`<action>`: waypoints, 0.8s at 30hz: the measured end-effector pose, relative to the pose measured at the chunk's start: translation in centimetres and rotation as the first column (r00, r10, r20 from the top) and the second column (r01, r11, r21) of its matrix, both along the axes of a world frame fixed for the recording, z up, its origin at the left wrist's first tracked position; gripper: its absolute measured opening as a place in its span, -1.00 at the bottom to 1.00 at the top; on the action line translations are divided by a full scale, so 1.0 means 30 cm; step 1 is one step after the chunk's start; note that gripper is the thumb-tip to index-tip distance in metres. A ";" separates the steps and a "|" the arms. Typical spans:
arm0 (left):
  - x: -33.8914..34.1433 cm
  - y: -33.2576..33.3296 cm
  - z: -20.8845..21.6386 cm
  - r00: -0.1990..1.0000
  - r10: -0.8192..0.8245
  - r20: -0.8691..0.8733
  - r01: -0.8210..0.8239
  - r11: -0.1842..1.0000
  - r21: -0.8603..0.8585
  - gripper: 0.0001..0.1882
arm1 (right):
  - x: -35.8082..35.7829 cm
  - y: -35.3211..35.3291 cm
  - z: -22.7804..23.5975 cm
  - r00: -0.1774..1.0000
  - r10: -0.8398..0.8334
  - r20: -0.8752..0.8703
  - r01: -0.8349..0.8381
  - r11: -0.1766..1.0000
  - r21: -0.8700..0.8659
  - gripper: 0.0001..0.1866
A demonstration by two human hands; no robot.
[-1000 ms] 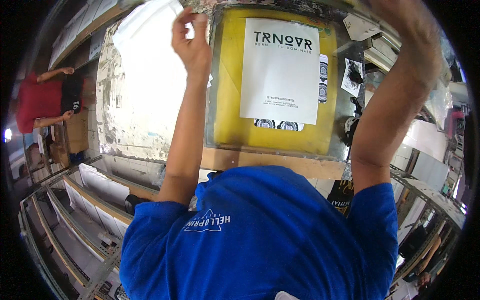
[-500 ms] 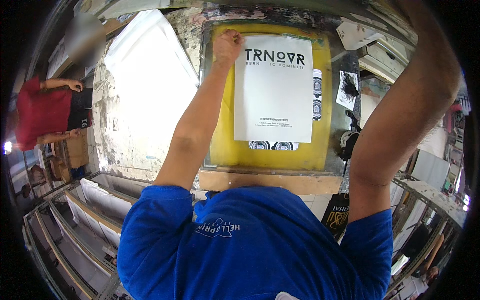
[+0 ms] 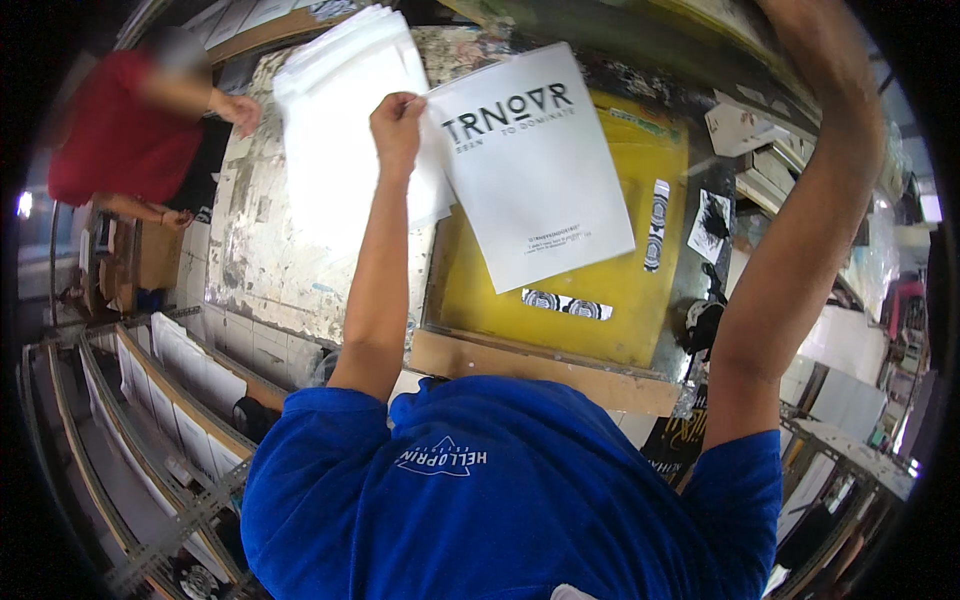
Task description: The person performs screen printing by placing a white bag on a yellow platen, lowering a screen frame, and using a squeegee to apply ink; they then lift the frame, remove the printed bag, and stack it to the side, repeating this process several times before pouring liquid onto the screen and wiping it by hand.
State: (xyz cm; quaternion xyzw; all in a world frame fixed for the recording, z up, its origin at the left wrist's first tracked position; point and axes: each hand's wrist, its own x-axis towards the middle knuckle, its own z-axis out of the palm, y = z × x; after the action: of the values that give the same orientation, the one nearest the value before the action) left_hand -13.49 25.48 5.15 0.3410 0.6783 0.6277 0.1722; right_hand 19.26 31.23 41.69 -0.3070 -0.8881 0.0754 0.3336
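Observation:
My left hand (image 3: 397, 125) pinches the upper left corner of a white printed sheet (image 3: 545, 205) with black lettering. Tilted, the sheet hangs over the yellow printing base (image 3: 480, 320), its left side close to a pile of white sheets (image 3: 340, 150). Two strips of black-and-white stickers, one upright (image 3: 656, 225) and one lying across (image 3: 567, 305), are on the yellow base. My right arm (image 3: 790, 260) reaches up toward the far right, beside a raised dark frame (image 3: 620, 30); its hand is beyond the picture's upper edge.
A person in a red shirt (image 3: 120, 130) stands at the left of the paint-stained table (image 3: 240, 250). Right of the base are an ink-smeared paper (image 3: 708, 228) and dark objects. A wooden board (image 3: 540, 372) edges the near side; metal racks (image 3: 150, 430) stand lower left.
My left hand has pulled the printed sheet leftward off its flat place on the yellow base, tilting it and baring more of the stickers. The person in red has leaned nearer the table.

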 end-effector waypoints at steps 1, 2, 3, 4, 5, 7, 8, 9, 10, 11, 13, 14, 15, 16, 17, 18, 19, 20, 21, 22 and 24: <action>-0.048 -0.058 0.003 0.999 0.033 0.013 -0.034 0.999 0.011 -0.90 | 0.014 0.018 -0.009 0.999 -0.032 0.026 0.031 0.999 0.011 -0.52; -0.113 -0.147 -0.030 0.998 0.026 -0.060 -0.030 0.997 -0.073 -0.90 | 0.031 0.043 -0.022 0.997 -0.063 0.050 0.062 0.998 0.019 -0.53; -0.209 -0.175 -0.031 0.988 0.027 -0.151 -0.041 0.995 -0.092 -0.89 | 0.048 0.061 -0.020 0.992 -0.099 0.079 0.097 0.995 0.031 -0.52; -0.269 -0.199 -0.056 0.993 0.066 -0.097 -0.071 0.996 -0.046 -0.87 | 0.099 0.171 -0.034 0.978 -0.163 0.128 0.135 0.969 0.206 -0.52; -0.331 -0.245 -0.093 0.996 0.090 0.008 -0.091 0.995 0.038 -0.86 | 0.083 0.133 -0.020 0.982 -0.154 0.110 0.144 0.985 0.093 -0.51; -0.490 -0.449 -0.110 0.972 0.234 0.005 -0.234 0.972 0.036 -0.75 | 0.026 0.107 -0.009 0.983 -0.151 0.107 0.139 0.985 0.105 -0.52; -0.521 -0.500 -0.090 0.942 0.331 -0.055 -0.329 0.944 0.034 -0.68 | 0.017 0.092 0.000 0.987 -0.136 0.081 0.136 0.991 0.016 -0.52; -0.539 -0.531 -0.054 0.896 0.431 -0.110 -0.430 0.902 0.033 -0.61 | 0.013 0.091 0.028 0.994 -0.089 0.062 0.089 0.996 -0.009 -0.52; -0.557 -0.577 -0.031 0.784 0.559 -0.271 -0.562 0.824 0.073 -0.58 | 0.007 0.088 0.012 0.996 -0.076 0.037 0.075 0.997 0.029 -0.51; -0.568 -0.633 -0.016 0.634 0.650 -0.419 -0.674 0.730 0.115 -0.55 | 0.005 0.088 0.006 0.998 -0.068 0.017 0.067 0.996 0.053 -0.49; -0.477 -0.722 0.066 0.611 0.661 -0.437 -0.669 0.725 0.162 -0.55 | 0.006 0.103 0.009 0.993 -0.102 0.056 0.097 0.992 0.082 -0.48; -0.363 -0.757 0.140 0.669 0.617 -0.414 -0.619 0.771 0.147 -0.58 | 0.022 0.101 -0.025 0.989 -0.122 0.088 0.117 0.991 0.067 -0.47; -0.240 -0.797 0.205 0.726 0.568 -0.389 -0.569 0.813 0.124 -0.61 | 0.023 0.115 -0.036 0.988 -0.111 0.108 0.106 0.993 0.048 -0.45; -0.098 -0.825 0.277 0.812 0.489 -0.318 -0.502 0.864 0.045 -0.63 | 0.026 0.123 -0.052 0.978 -0.160 0.133 0.148 0.984 0.098 -0.46; 0.038 -0.829 0.323 0.895 0.389 -0.219 -0.403 0.915 -0.019 -0.64 | 0.057 0.115 -0.021 0.955 -0.206 0.213 0.195 0.978 0.072 -0.48; 0.139 -0.870 0.317 0.932 0.270 -0.240 -0.291 0.955 -0.054 -0.65 | 0.073 0.136 -0.055 0.980 -0.165 0.114 0.147 0.978 0.151 -0.53; 0.228 -0.917 0.280 0.956 0.151 -0.250 -0.179 0.979 -0.094 -0.65 | 0.074 0.145 -0.064 0.978 -0.140 0.157 0.132 0.990 0.058 -0.53; 0.307 -0.956 0.231 0.978 0.075 -0.192 -0.098 0.989 -0.114 -0.66 | 0.107 0.192 -0.095 0.982 -0.116 0.151 0.098 0.988 0.120 -0.51; 0.385 -0.987 0.180 0.992 0.013 -0.129 -0.028 0.992 -0.119 -0.66 | 0.133 0.240 -0.134 0.985 -0.087 0.146 0.060 0.981 0.183 -0.49; 0.445 -0.988 0.143 0.998 -0.021 -0.059 0.015 0.993 -0.114 -0.68 | 0.260 0.407 -0.193 0.986 0.013 0.167 -0.043 0.984 0.174 -0.44; 0.478 -0.973 0.144 0.999 -0.039 -0.027 0.035 0.991 -0.128 -0.67 | 0.227 0.344 -0.203 0.997 -0.071 0.023 0.074 0.957 -0.279 -0.41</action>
State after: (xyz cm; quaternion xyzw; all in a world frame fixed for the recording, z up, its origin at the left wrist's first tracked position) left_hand 0.86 -3.71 9.47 0.3509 0.7129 0.5749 0.1953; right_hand 26.08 41.56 35.59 -0.3838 -0.8588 0.1861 0.2837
